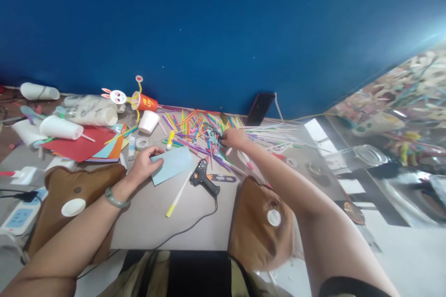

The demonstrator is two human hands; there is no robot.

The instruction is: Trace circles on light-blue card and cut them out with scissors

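My left hand (144, 167) grips the left edge of a sheet of light blue paper (174, 164), thumb on top, just above the tabletop. My right hand (235, 139) reaches across to a heap of coloured straws or sticks (188, 123). Its fingers are closed on the dark handle of what look like scissors (219, 138), partly hidden and blurred among the sticks. Between my hands lies a black glue gun (205, 178) with its cord running towards me. A utility knife (222, 178) is right of it, and a pale stick with a yellow end (179, 195) is left.
A white paper cup (148, 122), tape roll (142, 143) and glue stick (131, 148) stand beyond my left hand. Coloured paper (80, 141) lies left. Brown cushions (258, 227) flank the table's near side. A dark phone-like slab (260, 108) leans against the blue wall.
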